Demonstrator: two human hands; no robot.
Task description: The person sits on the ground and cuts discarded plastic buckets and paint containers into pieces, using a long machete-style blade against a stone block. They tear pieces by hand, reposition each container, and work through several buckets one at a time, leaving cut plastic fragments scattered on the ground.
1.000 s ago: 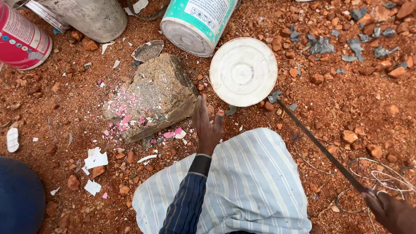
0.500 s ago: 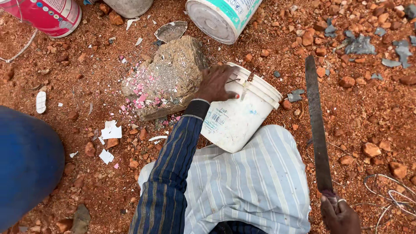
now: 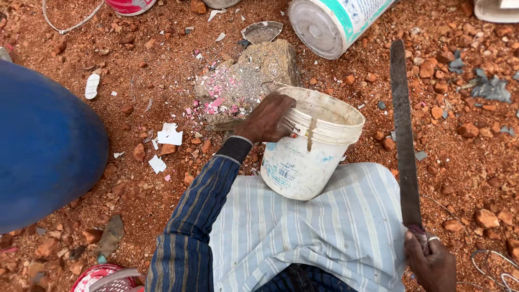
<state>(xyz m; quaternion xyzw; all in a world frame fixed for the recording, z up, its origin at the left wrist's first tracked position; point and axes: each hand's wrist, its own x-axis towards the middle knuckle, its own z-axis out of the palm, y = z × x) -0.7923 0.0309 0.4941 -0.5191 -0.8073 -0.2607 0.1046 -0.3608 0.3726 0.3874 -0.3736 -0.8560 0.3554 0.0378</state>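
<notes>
My left hand (image 3: 266, 120) grips the rim of a white plastic bucket (image 3: 303, 162), which rests tilted on my lap over striped light cloth (image 3: 324, 232). My right hand (image 3: 430, 262) holds the handle of a long dark machete (image 3: 404, 130), its blade pointing away from me, to the right of the bucket. Just beyond the bucket lies a big grey stone (image 3: 248, 78) covered with pink and white plastic chips.
A large blue drum (image 3: 43, 146) fills the left side. A white and green bucket (image 3: 335, 21) lies on its side at the top. Red gravel ground (image 3: 465, 130) is strewn with stones and plastic scraps. A red-and-white container (image 3: 100, 278) shows at the bottom edge.
The bucket went from upside down on the ground to gripped by my left hand and drawn onto my lap. The machete swung from slanted to nearly straight ahead.
</notes>
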